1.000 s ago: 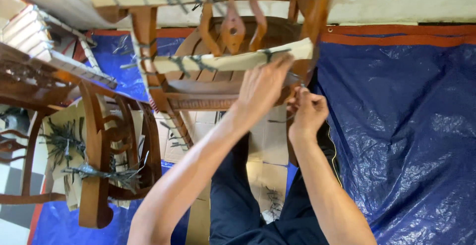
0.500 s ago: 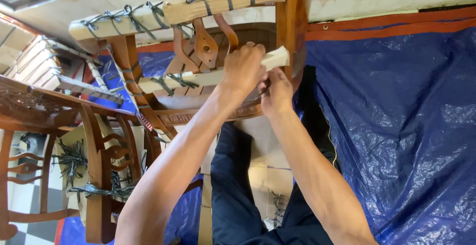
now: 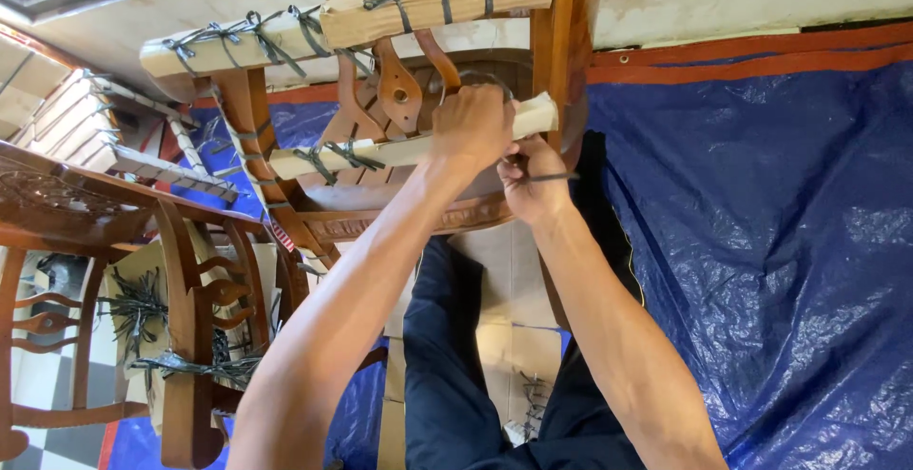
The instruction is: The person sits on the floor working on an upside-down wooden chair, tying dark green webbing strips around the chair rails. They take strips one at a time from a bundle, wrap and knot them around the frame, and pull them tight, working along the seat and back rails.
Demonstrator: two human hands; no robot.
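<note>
Head view: your left hand (image 3: 473, 127) is closed over the right-hand end of the pale cardboard-wrapped rail (image 3: 399, 151) of the brown carved wooden chair (image 3: 380, 99), fingers curled round the padding and pressing it to the wood. A second ago this hand was only flat against the wrap, further from the upright; now it sits tight beside the brown wooden chair post (image 3: 556, 51), so the padding is pinned where the binding goes on.

Your right hand (image 3: 533, 180) has moved up from below and now sits just under the left one, touching it, pinched shut on the thin dark plastic strap (image 3: 552, 177), whose short end sticks out to the right of your knuckles. The strap also arches over the top of your left hand, so I judge that the loop is being drawn round the rail end.

Left of your hands, earlier ties already cross the same rail. Behind and to the right lies the crinkled blue plastic tarpaulin (image 3: 761, 242); far to the left stands another brown wooden chair (image 3: 181, 280) with bundled wraps.
</note>
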